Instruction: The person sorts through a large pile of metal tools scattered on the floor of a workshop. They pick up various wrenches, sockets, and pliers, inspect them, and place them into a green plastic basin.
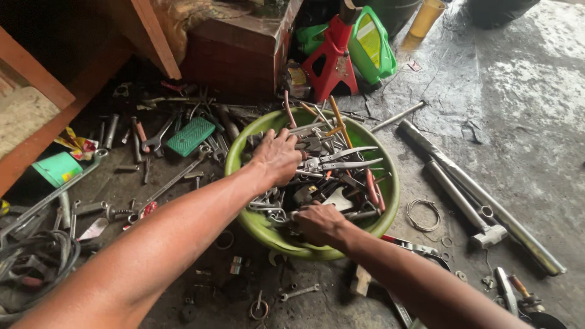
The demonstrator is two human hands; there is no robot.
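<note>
Where the grey, oil-stained concrete floor (524, 122) spreads out beneath everything, a round green plastic basin (390, 201) sits near the middle of the view, heaped with metal hand tools: pliers, spanners, screwdrivers and snips tangled together, some with orange or red handles poking over the far rim. To its right lie long steel tubes (469, 183), side by side and angled across the floor, and beyond the basin stand a red jack stand (332, 61) and a green plastic jug (372, 42), with a dark red wooden box (237, 49) just to their left. Left of the basin the floor is littered with loose spanners, sockets and a small green ribbed pad (191, 136). Both forearms reach in from the bottom of the view. The left hand (278, 157) rests inside the basin on the pile, fingers curled down among the tools beside a pair of silver long-nosed snips (341, 159); whether it grips any one piece cannot be told. The right hand (320, 223) lies at the near rim, fingers closed down into the heap, what they clasp hidden. A small coil of wire (423, 214) lies just right of the basin.
</note>
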